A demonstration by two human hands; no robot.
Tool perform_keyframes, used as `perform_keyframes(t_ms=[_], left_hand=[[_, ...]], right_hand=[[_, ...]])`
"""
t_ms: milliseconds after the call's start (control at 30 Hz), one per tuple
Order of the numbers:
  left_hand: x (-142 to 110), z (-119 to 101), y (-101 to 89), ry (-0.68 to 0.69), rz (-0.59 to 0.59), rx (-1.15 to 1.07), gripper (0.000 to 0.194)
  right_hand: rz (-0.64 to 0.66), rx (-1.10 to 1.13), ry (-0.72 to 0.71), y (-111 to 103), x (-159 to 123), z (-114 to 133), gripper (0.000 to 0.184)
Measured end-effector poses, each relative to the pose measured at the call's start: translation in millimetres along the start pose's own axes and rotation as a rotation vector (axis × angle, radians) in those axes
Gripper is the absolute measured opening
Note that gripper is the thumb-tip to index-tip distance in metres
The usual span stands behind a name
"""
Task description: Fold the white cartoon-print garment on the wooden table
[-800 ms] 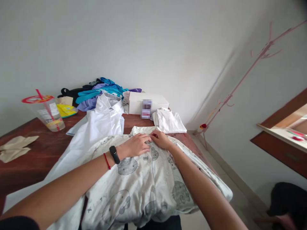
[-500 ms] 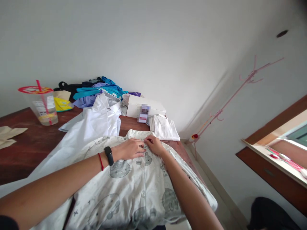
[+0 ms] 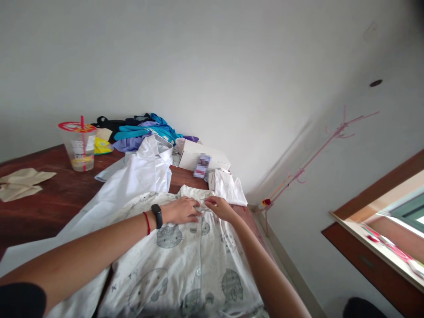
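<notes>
A white pyjama shirt (image 3: 185, 274) with grey cartoon cat faces lies front up before me, its collar at the far end and a button placket down the middle. My left hand (image 3: 182, 210), with a black band and a red cord at the wrist, rests on the cloth just below the collar, fingers spread. Opposite it, my right hand (image 3: 220, 207) has its fingertips pinched together at the placket's top, on the shirt fabric. The fingertips hide whatever small part of the placket is between them.
On the brown table (image 3: 49, 216), a white collared shirt (image 3: 132, 176) lies at left. Behind are piled clothes (image 3: 145, 132), a white box (image 3: 205, 152) and folded white cloth (image 3: 227, 185). A plastic cup (image 3: 79, 150) and beige cloth (image 3: 24, 183) sit farther left. A pink coat stand (image 3: 308, 163) stands right.
The view has shifted, so the table things sit farther right and lower. My fingertips have drawn slightly apart at the placket, and my left fingers are more spread.
</notes>
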State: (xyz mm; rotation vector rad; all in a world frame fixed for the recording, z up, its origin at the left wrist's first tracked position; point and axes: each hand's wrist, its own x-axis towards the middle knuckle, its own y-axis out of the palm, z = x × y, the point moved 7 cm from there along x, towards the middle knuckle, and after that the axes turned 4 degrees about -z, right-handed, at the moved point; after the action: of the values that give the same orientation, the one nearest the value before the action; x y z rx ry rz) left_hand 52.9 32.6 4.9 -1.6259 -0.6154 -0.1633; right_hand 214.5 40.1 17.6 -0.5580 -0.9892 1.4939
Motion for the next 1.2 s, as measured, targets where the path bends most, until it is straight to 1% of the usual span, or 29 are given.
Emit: perform_keyframes(t_ms=[67, 100, 133, 200, 267, 333, 400, 467, 533, 600, 700, 833, 933, 1000, 1100, 1167, 1200], left_hand=[[-0.3, 2.1, 0.8, -0.01, 0.003, -0.016, 0.024], [-0.4, 2.8, 0.5, -0.013, -0.004, -0.031, 0.023], [-0.5, 3.2, -0.1, -0.014, -0.016, -0.049, 0.023], [-0.7, 3.5, -1.8, -0.018, -0.044, -0.087, 0.023], [-1.0, 3.6, -2.4, -0.023, -0.059, -0.109, 0.024], [-1.0, 4.0, -2.4, -0.031, -0.073, -0.133, 0.024], [-0.8, 5.0, -3.0, -0.04, -0.099, -0.177, 0.023], [-0.4, 6.4, -3.5, -0.047, -0.121, -0.217, 0.023], [0.1, 7.3, -2.9, -0.049, -0.119, -0.232, 0.022], [0.6, 7.9, -1.9, -0.05, -0.104, -0.229, 0.022], [1.2, 8.4, -0.6, -0.055, -0.07, -0.203, 0.023], [1.9, 8.0, 0.1, -0.058, -0.039, -0.183, 0.023], [2.0, 8.1, -0.2, -0.056, -0.041, -0.183, 0.024], [1.7, 8.8, 0.2, -0.058, -0.044, -0.181, 0.024], [1.2, 10.0, 1.9, -0.058, -0.039, -0.182, 0.023], [1.3, 10.8, 2.1, -0.058, -0.048, -0.193, 0.022], [1.5, 11.0, 2.1, -0.057, -0.051, -0.196, 0.022]], right_hand=[[-0.005, 0.003, 0.01, -18.0, -23.5, -7.8, 0.028], [-0.035, -0.008, 0.026, -28.4, -39.0, -15.6, 0.033], [-0.096, -0.04, 0.043, -40.3, -56.8, -25.3, 0.035], [-0.175, -0.125, 0.08, -58.2, -98.2, -49.3, 0.034], [-0.25, -0.178, 0.182, -71.0, -144.9, -79.5, 0.035], [-0.337, -0.204, 0.302, -79.1, -192.4, -107.6, 0.037], [-0.413, -0.207, 0.394, -82.1, -234.8, -127.0, 0.038], [-0.468, -0.219, 0.443, -82.4, -267.3, -135.7, 0.042], [-0.523, -0.226, 0.471, -83.7, -289.4, -137.3, 0.044], [-0.54, -0.231, 0.493, -85.6, -302.0, -136.0, 0.043], [-0.481, -0.227, 0.514, -89.5, -307.1, -134.6, 0.039], [-0.41, -0.117, 0.56, -101.2, -300.9, -139.4, 0.042], [-0.376, 0.043, 0.601, -111.7, -291.3, -143.5, 0.051], [-0.355, 0.139, 0.614, -118.0, -285.9, -142.1, 0.058], [-0.245, 0.247, 0.648, -118.8, -283.6, -137.2, 0.061], [-0.161, 0.294, 0.662, -115.9, -285.5, -135.2, 0.059], [-0.139, 0.309, 0.665, -115.0, -287.1, -135.7, 0.057]])
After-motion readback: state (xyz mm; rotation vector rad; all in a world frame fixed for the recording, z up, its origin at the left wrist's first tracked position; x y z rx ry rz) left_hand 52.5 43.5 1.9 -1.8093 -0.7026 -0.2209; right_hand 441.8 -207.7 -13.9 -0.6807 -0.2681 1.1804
